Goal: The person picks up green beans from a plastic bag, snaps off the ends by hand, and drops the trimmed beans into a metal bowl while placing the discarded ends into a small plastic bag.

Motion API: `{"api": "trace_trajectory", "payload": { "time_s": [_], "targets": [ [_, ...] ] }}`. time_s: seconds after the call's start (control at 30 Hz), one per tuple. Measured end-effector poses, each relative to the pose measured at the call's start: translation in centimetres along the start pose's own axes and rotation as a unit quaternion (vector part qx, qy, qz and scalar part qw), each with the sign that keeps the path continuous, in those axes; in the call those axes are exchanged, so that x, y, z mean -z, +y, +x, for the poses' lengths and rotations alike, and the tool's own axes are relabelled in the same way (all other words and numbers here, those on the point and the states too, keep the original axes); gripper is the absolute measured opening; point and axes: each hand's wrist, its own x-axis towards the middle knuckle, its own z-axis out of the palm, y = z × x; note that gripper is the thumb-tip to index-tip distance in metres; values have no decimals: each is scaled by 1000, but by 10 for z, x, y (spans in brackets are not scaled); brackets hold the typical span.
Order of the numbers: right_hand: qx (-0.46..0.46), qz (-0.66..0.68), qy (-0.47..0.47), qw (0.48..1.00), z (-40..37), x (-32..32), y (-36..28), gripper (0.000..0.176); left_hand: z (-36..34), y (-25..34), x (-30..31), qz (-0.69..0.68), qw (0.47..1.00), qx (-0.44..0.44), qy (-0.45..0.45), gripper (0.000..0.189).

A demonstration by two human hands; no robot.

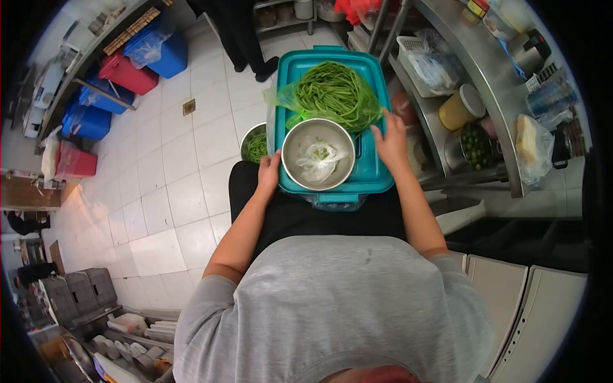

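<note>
A teal plastic lid or tub top lies in front of me, just beyond my lap. On it, a large heap of long green beans rests in a green plastic bag. Nearer to me stands a round metal bowl with crumpled clear plastic and small green bits inside. My left hand is at the lid's left edge, beside the bowl; its grip is partly hidden. My right hand is at the lid's right edge by the bag, thumb and fingers apart, seemingly holding nothing.
Another metal bowl with cut green beans sits low to the left. Metal shelving with tubs and bags stands close on the right. Blue bins and a red bin line the left. A person in dark trousers stands ahead.
</note>
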Motion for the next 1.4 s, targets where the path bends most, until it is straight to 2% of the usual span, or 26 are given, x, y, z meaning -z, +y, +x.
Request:
{"api": "trace_trajectory", "payload": {
  "time_s": [0.07, 0.13, 0.17, 0.2, 0.23, 0.3, 0.33, 0.37, 0.43, 0.47, 0.53, 0.6, 0.73, 0.83, 1.03, 1.17, 1.27, 1.4],
  "targets": [
    [59, 76, -8, 995, 35, -16, -20, 42, 13, -14, 4, 117, 983, -111, 90, 52],
    [72, 100, -64, 990, 68, -38, -30, 37, 0, 14, 2, 96, 948, -251, 171, 45],
    [38, 40, -124, 991, 80, -48, -36, 37, -9, 29, 3, 87, 921, -318, 210, 42],
    [2, -20, -184, 983, 90, -57, -43, 38, -13, 37, 3, 49, 948, -287, 126, 33],
    [-33, -79, -243, 966, 96, -64, -47, 38, -19, 45, -6, 31, 952, -286, 107, 25],
    [-44, -122, -278, 952, 103, -74, -50, 42, -35, 58, -10, 167, 941, -294, 24, 23],
    [-48, -143, -296, 943, 106, -80, -52, 44, -43, 62, -13, 214, 919, -330, 25, 23],
    [-48, -139, -286, 947, 107, -85, -50, 42, -50, 64, -16, 258, 894, -365, 25, 23],
    [-48, -133, -269, 953, 104, -86, -42, 40, -59, 69, -20, 245, 888, -383, -63, 25],
    [-51, -131, -270, 952, 102, -85, -36, 39, -60, 69, -23, 252, 866, -427, -68, 24],
    [-57, -132, -271, 952, 102, -71, -33, 37, -60, 69, -24, 229, 876, -418, -71, 27],
    [-26, -141, -280, 949, 103, -70, -33, 38, -57, 67, -22, 220, 896, -377, -86, 28],
    [38, -150, -264, 952, 96, -75, -30, 33, -58, 65, -23, 225, 894, -380, -81, 30],
    [-9, -77, -292, 953, 104, -65, -26, 33, -58, 66, -22, 235, 888, -390, -72, 30],
    [-3, -105, -322, 941, 112, -61, -32, 26, -58, 64, -20, 224, 881, -410, -77, 30],
    [-47, -90, -286, 953, 116, -52, -38, 30, -60, 69, -23, 234, 885, -394, -81, 30],
    [-52, -76, -276, 957, 125, -35, -42, 41, -57, 64, -26, 227, 890, -387, -76, 26],
    [-34, -60, -277, 958, 137, -35, -31, 42, -58, 66, -27, 234, 898, -366, -67, 24]
  ]
}}
